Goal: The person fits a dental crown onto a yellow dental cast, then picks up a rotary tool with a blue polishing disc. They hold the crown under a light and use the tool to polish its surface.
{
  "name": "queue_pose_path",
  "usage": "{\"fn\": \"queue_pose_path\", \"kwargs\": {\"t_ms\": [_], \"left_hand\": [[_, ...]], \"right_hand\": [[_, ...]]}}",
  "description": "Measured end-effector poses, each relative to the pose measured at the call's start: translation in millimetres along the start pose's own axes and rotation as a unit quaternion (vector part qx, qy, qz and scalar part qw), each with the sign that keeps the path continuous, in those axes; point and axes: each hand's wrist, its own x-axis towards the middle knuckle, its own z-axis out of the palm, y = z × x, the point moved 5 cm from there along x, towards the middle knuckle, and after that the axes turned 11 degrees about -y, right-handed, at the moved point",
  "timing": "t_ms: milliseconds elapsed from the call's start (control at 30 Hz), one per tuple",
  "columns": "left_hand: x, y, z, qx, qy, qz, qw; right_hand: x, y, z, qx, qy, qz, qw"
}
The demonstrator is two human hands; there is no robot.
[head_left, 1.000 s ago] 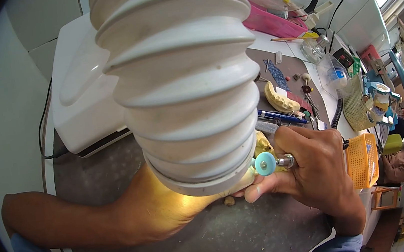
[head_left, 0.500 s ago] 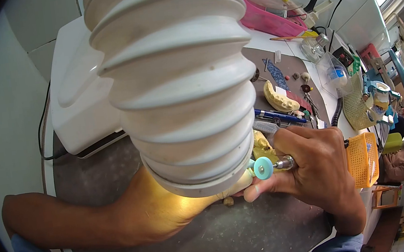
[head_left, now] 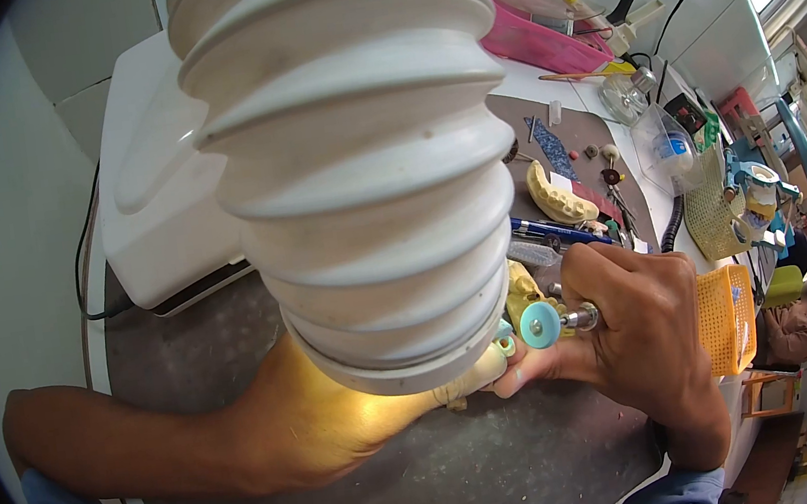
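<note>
My right hand [head_left: 624, 326] is wrapped round a metal rotary handpiece [head_left: 581, 317] that bears a turquoise disc [head_left: 539, 325]. Just left of the disc, a small green and white piece [head_left: 505, 340] shows at the fingertips of my left hand [head_left: 343, 416]. A white ribbed hose [head_left: 362, 156] covers most of my left fingers; the thumb looks pressed against the piece. My right thumb lies close to the left fingertips. Behind them stands a yellowish plaster model [head_left: 525, 289], partly hidden.
Beyond the hands lie a cream dental arch model [head_left: 558, 195], a blue pen [head_left: 557, 231] and small tools. An orange basket [head_left: 726, 321], a pink tray [head_left: 543, 33] and a glass jar [head_left: 628, 95] stand farther off. A white machine [head_left: 163, 181] is at left. A seated person [head_left: 801, 322] is at far right.
My right hand has shifted slightly right and up with the handpiece and disc, opening a small gap to the green and white piece, which now shows more. The left forearm has hardly moved.
</note>
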Motion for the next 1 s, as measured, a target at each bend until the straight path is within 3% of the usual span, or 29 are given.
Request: {"fn": "queue_pose_path", "kwargs": {"t_ms": [267, 333, 667, 867, 1000], "left_hand": [[3.2, 4.1, 1.3, 0.059, -0.02, 0.043, 0.997], [3.0, 1.2, 3.8, -0.025, -0.01, 0.004, 1.0], [5.3, -1.3, 5.3, -0.07, -0.028, -0.019, 0.997], [5.0, 5.1, 2.7, -0.026, 0.029, 0.062, 0.997], [6.5, 0.1, 6.0, -0.08, -0.015, 0.01, 0.997]], "right_hand": [[0.9, -3.0, 0.5, -0.003, -0.005, -0.021, 1.0], [0.6, -3.5, 0.8, -0.001, -0.003, -0.025, 1.0], [1.3, -6.5, 2.8, 0.012, -0.006, -0.04, 0.999], [0.2, -1.2, -0.5, 0.023, -0.002, -0.016, 1.0], [-0.9, 0.2, -1.7, 0.024, 0.015, -0.023, 0.999]]}}
